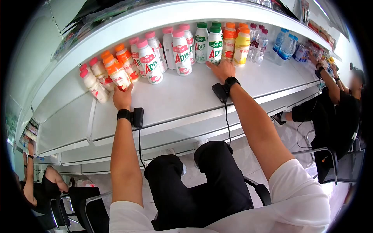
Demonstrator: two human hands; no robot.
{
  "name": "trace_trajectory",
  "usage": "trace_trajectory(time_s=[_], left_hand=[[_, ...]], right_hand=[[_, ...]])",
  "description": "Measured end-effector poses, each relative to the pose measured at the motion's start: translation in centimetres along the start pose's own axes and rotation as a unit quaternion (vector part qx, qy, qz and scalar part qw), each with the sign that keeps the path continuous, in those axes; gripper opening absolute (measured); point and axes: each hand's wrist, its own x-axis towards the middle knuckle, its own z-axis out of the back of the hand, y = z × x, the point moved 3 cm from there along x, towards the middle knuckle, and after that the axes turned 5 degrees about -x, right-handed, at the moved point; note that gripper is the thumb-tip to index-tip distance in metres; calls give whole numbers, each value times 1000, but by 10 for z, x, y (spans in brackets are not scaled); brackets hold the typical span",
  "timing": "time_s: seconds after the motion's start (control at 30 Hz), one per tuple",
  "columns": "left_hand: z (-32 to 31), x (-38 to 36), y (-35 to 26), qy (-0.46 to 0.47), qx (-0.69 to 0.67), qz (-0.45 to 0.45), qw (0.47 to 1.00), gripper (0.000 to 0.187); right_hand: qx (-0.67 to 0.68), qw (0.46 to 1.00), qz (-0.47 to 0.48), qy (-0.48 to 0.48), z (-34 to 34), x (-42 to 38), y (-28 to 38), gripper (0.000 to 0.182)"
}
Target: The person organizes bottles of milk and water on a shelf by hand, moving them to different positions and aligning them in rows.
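Apparently, the green-capped bottle (215, 46) is held low, upright beyond the right hand (223, 71); the orange-capped bottle (117, 73), beyond the left hand (122, 98), likewise

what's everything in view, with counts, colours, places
Cream bottles: about three, reddish caps, far left
Orange-capped bottles: about six, orange and yellow, left and right groups
Pink-capped bottles: six, white, middle
Green-capped bottles: three, white, right of middle
Maroon-capped bottles: at least three, clear, further right
Blue-capped bottles: at least three, bluish, right again
Cartons: count unclear, purplish, right end
Shelf: one, white, beneath bottles
Overhead goods: count unclear, mixed, upper edge
Chairs: at least two, black, both lower sides
Co-workers: two, in black, far left and right
Own wristbands: two, black, both wrists
Trousers: one pair, black, bottom centre
Sleeves: two, white, bottom
Left grip: one, bare, at an orange-capped bottle's base
Right grip: one, bare, at a green-capped bottle's base
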Motion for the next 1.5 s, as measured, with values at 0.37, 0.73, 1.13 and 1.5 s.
trace_trajectory(time_s=[0.37,0.73,1.13,1.5], left_hand=[[7,-5,-2,-256,75,-193,944,49],[-42,-50,-82,-19,-133,-88,987,29],[-59,-51,-84,79,31,-87,993,66],[-60,-51,-75,115,-31,-63,991,61]], right_hand=[[0,1000,-16,25,2,-5,5,79],[92,994,-34,-39,12,-5,2,83],[219,941,56,-251,29,-23,10,37],[180,977,110,-25,-10,-42,91,71]])
